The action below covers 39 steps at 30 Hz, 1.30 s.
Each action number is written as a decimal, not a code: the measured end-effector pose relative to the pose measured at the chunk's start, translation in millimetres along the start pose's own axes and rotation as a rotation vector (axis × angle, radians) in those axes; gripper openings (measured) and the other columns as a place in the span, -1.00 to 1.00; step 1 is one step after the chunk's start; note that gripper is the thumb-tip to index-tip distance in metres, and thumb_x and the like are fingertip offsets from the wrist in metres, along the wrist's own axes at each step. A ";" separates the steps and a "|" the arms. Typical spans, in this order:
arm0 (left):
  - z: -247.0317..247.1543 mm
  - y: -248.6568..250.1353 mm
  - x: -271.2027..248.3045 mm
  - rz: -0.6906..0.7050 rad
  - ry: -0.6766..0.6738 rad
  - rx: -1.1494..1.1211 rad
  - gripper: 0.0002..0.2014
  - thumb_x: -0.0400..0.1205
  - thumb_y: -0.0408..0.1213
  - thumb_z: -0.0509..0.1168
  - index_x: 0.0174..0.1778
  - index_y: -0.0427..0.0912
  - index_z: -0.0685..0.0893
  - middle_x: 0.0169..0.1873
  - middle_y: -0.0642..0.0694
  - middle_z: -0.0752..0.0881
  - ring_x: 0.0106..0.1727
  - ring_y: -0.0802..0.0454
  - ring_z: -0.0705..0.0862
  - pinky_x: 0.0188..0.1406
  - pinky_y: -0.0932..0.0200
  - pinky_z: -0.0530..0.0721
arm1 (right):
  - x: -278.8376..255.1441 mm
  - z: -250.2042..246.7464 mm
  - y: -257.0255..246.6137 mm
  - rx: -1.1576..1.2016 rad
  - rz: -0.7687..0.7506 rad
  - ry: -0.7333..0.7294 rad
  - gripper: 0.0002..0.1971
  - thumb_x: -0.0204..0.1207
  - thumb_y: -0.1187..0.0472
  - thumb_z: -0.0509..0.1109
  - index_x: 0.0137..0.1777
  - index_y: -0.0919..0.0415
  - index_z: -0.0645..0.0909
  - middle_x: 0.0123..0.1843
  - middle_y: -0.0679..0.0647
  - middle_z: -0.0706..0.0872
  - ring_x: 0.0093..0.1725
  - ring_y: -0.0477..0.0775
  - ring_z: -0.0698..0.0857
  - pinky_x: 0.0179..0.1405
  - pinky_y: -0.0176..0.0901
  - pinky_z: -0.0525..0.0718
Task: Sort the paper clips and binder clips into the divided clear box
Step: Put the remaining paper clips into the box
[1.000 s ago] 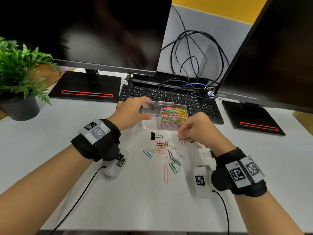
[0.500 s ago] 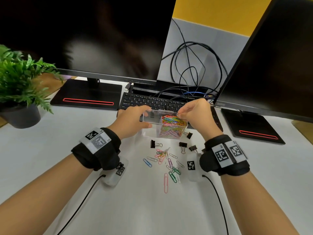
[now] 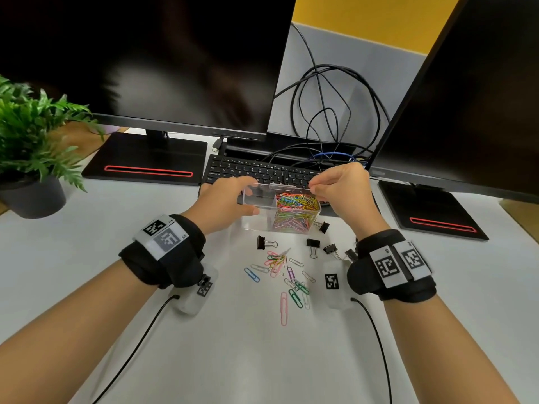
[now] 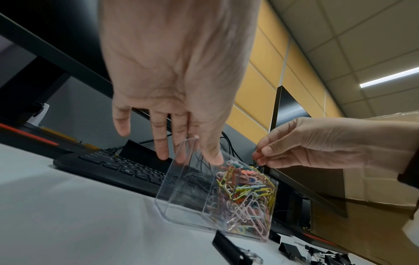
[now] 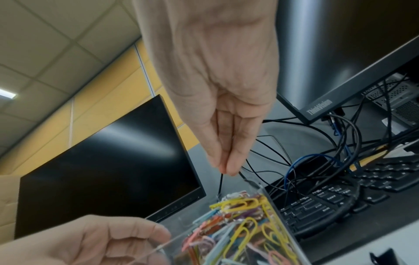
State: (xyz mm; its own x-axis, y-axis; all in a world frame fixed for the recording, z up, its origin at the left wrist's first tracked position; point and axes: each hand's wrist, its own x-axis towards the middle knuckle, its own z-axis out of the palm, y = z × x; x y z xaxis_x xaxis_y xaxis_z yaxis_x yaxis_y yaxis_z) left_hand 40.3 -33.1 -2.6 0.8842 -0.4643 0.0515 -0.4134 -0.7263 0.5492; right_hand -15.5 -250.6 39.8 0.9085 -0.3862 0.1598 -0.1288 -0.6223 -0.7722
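The divided clear box (image 3: 258, 221) stands in front of the keyboard. Its left compartment looks empty and its right one is packed with coloured paper clips (image 3: 294, 211). My left hand (image 3: 248, 196) grips the box's left end, thumb on the near wall and fingers over the far rim (image 4: 181, 152). My right hand (image 3: 315, 191) hovers over the right compartment with fingertips (image 5: 226, 170) pinched tight, as on something thin that they hide. Loose paper clips (image 3: 280, 266) and several black binder clips (image 3: 313, 244) lie on the table between my wrists.
A black keyboard (image 3: 262, 170) sits just behind the box, under a tangle of cables (image 3: 326, 112). Two dark monitors on black bases (image 3: 148, 161) flank it. A potted plant (image 3: 32, 147) stands at the far left. White table stretches toward me.
My right hand rose from the loose clips on the table to the box's right compartment and has held there, pinched. My left hand has stayed on the box.
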 end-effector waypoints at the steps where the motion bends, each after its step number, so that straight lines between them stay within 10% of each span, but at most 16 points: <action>1: 0.1 -0.2 0.2 -0.001 -0.003 0.001 -0.49 0.60 -0.05 0.42 0.47 0.07 0.49 0.28 0.03 0.68 0.37 -0.10 0.55 0.39 -0.12 0.27 | -2.0 -1.9 -1.5 0.019 0.001 0.008 -0.87 0.43 0.39 0.52 -0.26 0.16 0.78 -0.19 0.15 0.82 -0.21 0.08 0.82 -0.08 0.05 0.82; 10: -0.2 -0.9 0.7 0.004 -0.002 0.007 -0.48 0.58 -0.05 0.43 0.47 0.05 0.50 0.27 0.04 0.68 0.33 -0.07 0.57 0.36 -0.12 0.29 | -49.2 -9.8 -16.1 -0.215 0.054 -0.380 -0.83 0.38 0.32 0.59 -0.04 0.25 0.74 -0.21 0.08 0.71 -0.43 0.01 0.69 -0.55 -0.19 0.72; 18: -0.4 -1.1 2.1 0.003 -0.008 0.015 -0.45 0.57 -0.04 0.44 0.49 0.03 0.49 0.26 0.03 0.68 0.31 -0.06 0.58 0.37 -0.15 0.31 | -80.7 2.0 3.4 -0.524 0.275 -0.779 -0.48 0.27 0.33 0.65 0.18 0.24 0.51 -0.09 0.16 0.63 -0.19 0.18 0.76 -0.30 -0.02 0.82; 31: 0.0 -1.4 2.8 0.004 -0.006 0.005 -0.46 0.57 -0.06 0.46 0.47 0.00 0.51 0.25 0.02 0.70 0.31 -0.06 0.59 0.42 -0.22 0.32 | -71.0 21.6 10.1 -0.466 0.098 -0.693 -0.90 0.45 0.48 0.45 -0.23 0.32 0.66 -0.33 0.23 0.75 -0.30 0.24 0.81 -0.20 0.04 0.83; 35: -0.1 -2.7 3.3 0.011 -0.006 0.000 -0.45 0.56 -0.05 0.46 0.47 0.01 0.51 0.24 0.01 0.70 0.29 -0.07 0.60 0.42 -0.23 0.37 | -80.0 12.3 2.3 -0.521 0.081 -0.721 -0.59 0.27 -0.03 0.66 -0.30 0.28 0.57 -0.45 0.12 0.66 -0.51 0.10 0.65 -0.56 -0.22 0.64; 39: -0.4 -3.1 3.2 0.013 -0.011 -0.011 -0.44 0.56 -0.05 0.47 0.48 0.00 0.51 0.22 0.01 0.70 0.29 -0.07 0.60 0.42 -0.25 0.40 | -96.6 15.9 0.4 -0.756 0.084 -0.883 -0.38 0.10 -0.30 0.64 -0.46 0.19 0.40 -0.57 0.01 0.51 -0.57 0.02 0.51 -0.51 -0.29 0.49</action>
State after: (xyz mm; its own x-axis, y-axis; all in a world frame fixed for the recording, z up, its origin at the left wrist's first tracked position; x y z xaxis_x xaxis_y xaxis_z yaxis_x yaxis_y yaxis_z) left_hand 44.5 -32.1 -3.8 0.8763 -0.4792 0.0491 -0.4220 -0.7146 0.5578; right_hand -97.0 -202.8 14.3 0.8084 -0.0225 -0.5882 -0.1358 -0.9795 -0.1490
